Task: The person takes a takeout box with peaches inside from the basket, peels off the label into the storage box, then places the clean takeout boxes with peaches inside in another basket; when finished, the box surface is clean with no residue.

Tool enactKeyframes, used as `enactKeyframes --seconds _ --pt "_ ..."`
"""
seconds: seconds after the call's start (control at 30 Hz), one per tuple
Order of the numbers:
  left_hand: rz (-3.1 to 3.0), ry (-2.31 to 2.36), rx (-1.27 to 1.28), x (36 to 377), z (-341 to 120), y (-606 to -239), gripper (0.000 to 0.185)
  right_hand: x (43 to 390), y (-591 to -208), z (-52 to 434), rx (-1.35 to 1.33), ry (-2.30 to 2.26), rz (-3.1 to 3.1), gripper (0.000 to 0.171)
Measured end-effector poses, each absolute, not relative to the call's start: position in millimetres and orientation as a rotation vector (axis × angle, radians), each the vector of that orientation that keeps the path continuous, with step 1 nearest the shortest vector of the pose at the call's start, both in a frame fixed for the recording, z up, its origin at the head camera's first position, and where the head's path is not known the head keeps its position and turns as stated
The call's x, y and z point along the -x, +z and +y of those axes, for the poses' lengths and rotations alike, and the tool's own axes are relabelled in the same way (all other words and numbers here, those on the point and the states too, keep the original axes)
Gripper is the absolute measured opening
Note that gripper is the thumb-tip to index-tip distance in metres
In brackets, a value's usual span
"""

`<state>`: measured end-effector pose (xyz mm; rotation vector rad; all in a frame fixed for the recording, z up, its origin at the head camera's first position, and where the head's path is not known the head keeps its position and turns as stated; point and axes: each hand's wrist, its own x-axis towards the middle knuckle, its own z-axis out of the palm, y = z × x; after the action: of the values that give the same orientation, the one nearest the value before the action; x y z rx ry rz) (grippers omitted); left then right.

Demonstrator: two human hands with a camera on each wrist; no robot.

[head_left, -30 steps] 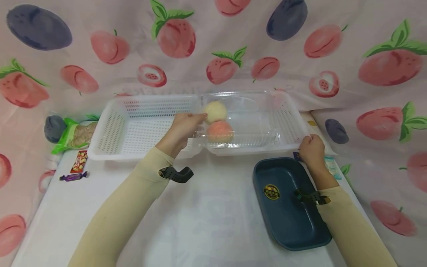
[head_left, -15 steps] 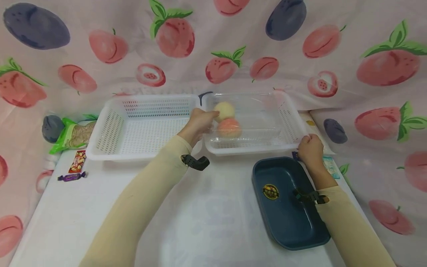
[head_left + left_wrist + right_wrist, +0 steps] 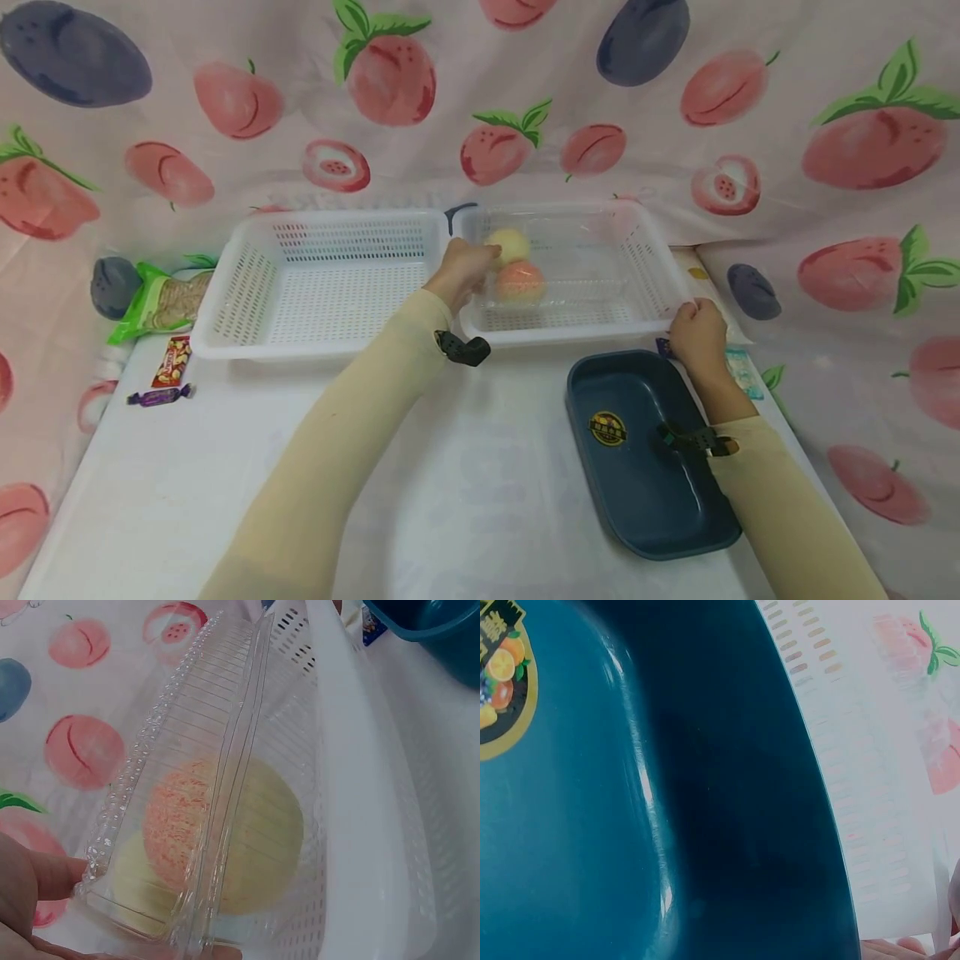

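My left hand (image 3: 467, 267) pinches the left end of a clear plastic clamshell box (image 3: 187, 712), thumb on its rim and fingers below. Through the plastic show a pale yellow ball-like thing (image 3: 512, 243) and an orange-pink one (image 3: 521, 285); their exact kind is unclear. The clear box lies within the right white perforated basket (image 3: 570, 337); whether it touches the basket's floor I cannot tell. My right hand (image 3: 699, 335) grips the front right corner of that basket. In the right wrist view only some fingertips show at the basket's rim.
Left of it stands another white basket (image 3: 337, 304). A dark blue tub (image 3: 652, 483) with a round sticker sits under the right forearm. At far left lie a green food bag (image 3: 168, 302), a red snack packet (image 3: 172, 361) and a purple-wrapped candy (image 3: 160, 396). Fruit-print cloth hangs behind.
My left hand has moved right with the clear box, which has come down from across both baskets' rims into the right basket. My right hand has stayed at the basket corner.
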<state>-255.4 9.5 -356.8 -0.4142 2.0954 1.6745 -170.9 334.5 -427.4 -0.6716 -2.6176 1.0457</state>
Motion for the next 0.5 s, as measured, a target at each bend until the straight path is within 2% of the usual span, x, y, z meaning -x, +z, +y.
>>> enactKeyframes --seconds 0.23,0.5 --pt "2.115 1.672 0.423 258.5 22.2 -363.3 0.048 169.8 -423.2 334.7 0.708 1.068 -2.653 0.052" --pt "2.199 1.478 0.370 262.4 31.5 -366.3 0.051 169.4 -423.9 334.1 0.698 1.073 -2.652 0.052"
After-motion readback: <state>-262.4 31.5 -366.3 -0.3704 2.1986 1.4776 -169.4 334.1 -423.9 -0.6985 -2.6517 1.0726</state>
